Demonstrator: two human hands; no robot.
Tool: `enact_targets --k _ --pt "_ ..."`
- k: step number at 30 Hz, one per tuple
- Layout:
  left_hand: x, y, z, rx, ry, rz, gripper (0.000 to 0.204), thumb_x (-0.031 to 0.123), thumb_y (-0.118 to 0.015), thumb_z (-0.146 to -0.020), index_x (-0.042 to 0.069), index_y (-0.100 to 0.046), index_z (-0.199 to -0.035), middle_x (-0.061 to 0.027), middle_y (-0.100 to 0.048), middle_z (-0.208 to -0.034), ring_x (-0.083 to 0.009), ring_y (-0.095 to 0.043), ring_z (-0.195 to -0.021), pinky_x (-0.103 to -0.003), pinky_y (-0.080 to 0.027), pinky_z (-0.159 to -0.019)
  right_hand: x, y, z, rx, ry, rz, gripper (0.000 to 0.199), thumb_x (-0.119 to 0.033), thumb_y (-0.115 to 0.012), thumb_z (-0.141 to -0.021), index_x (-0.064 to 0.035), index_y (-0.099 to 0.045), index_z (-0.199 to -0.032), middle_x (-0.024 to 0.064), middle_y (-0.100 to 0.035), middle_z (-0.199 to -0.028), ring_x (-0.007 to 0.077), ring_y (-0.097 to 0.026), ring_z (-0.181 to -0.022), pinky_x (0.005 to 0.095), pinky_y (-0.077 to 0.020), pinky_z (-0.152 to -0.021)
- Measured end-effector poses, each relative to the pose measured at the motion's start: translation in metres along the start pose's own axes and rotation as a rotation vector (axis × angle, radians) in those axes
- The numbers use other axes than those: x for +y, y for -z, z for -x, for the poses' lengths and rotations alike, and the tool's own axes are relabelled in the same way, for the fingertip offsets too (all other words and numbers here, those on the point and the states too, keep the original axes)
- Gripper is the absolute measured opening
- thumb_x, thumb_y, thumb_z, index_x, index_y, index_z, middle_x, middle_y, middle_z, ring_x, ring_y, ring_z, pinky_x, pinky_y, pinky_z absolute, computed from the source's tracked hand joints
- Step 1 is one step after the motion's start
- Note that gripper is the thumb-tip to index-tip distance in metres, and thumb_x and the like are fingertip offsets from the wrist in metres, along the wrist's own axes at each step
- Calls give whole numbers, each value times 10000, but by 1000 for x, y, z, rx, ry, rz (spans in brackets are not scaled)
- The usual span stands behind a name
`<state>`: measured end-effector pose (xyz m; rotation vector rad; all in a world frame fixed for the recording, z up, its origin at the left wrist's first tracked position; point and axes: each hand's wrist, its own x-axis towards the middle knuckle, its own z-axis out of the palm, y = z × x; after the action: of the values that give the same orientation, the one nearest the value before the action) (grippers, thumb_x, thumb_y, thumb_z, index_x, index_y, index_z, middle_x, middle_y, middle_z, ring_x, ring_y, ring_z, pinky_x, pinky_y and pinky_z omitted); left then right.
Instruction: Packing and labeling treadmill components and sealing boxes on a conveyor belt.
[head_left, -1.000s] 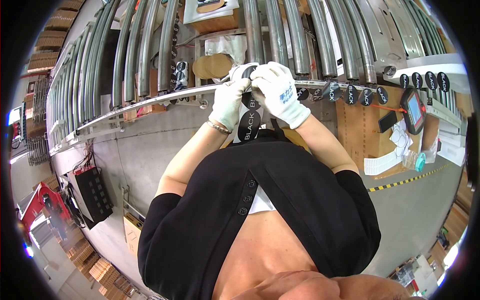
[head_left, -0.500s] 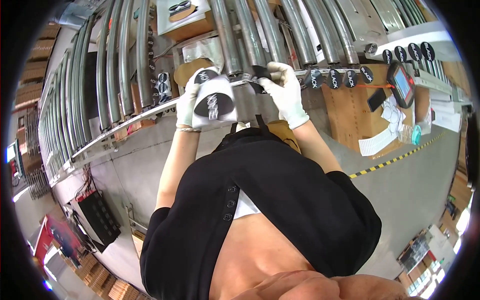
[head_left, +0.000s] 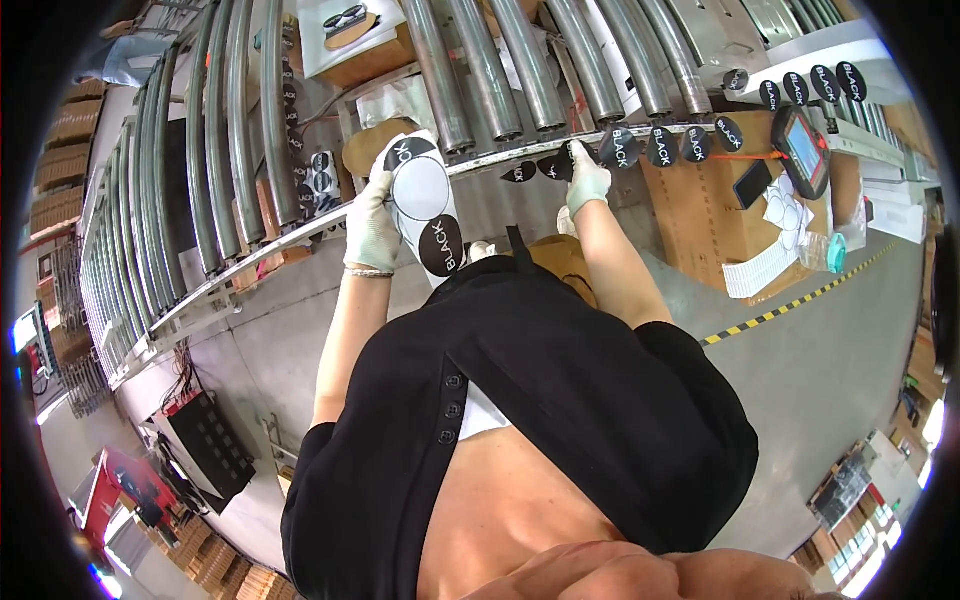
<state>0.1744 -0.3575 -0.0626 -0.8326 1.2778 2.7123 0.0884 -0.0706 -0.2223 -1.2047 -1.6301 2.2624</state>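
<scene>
My left hand (head_left: 371, 225), in a white glove, grips a white backing strip (head_left: 421, 192). One round black sticker (head_left: 441, 246) sits at the strip's lower end, another at its top, and a bare circle lies between them. At the edge rail of the roller conveyor (head_left: 520, 154), my gloved right hand (head_left: 588, 182) has its fingers closed on a round black sticker (head_left: 568, 160), partly hidden by the fingertips. Two more dark stickers (head_left: 519, 171) hang just left of it. To the right, several round stickers (head_left: 660, 147) line the rail.
Metal rollers (head_left: 487, 75) stretch across the far side. At right, a cardboard box (head_left: 690, 215) carries a phone (head_left: 752, 185), a handheld scanner (head_left: 802, 153), label sheets and a tape roll (head_left: 836, 253). Further stickers (head_left: 823, 84) stick to a white rail. A black box (head_left: 207, 446) stands at lower left.
My right hand has moved right along the rail with a sticker, away from the strip. The strip in my left hand has swung lower and now shows a bare circle.
</scene>
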Motion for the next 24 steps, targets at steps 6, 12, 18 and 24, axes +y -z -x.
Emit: enact_targets --k 6,12,18,24 --pt "3 0 4 1 -13 -65 287 184 -596 -934 -38 -637 -1112 -82 -683 -1028 -140 -649 -887 -272 -517 -813 -22 19 47 -89 -605 181 642 -491 -738 -775 -41 -563 -1197 103 -590 -1112 268 -544 -1059 445 -475 -875" --pt "0 -19 17 -63 25 -95 245 181 -618 -921 -22 -659 -1052 -50 -690 -943 -100 -634 -799 -235 -507 -733 -87 -27 143 -1064 -150 169 496 -251 -618 -924 -33 -470 -1344 91 -587 -1152 164 -570 -1057 307 -456 -935" --pt "1 -20 20 -35 -33 -254 249 191 -620 -928 -8 -662 -1072 -30 -675 -978 -74 -603 -826 -223 -481 -748 -102 -52 157 -1072 124 286 444 -94 -709 -842 -17 -573 -1258 41 -654 -1007 85 -595 -879 230 -490 -788" --pt "1 -20 30 -90 -88 -182 266 228 -582 -955 -11 -664 -1037 -21 -665 -956 -60 -572 -846 -210 -464 -759 -101 -53 163 -1056 166 439 335 -40 -671 -864 -18 -626 -1196 5 -675 -933 47 -574 -794 184 -459 -722"
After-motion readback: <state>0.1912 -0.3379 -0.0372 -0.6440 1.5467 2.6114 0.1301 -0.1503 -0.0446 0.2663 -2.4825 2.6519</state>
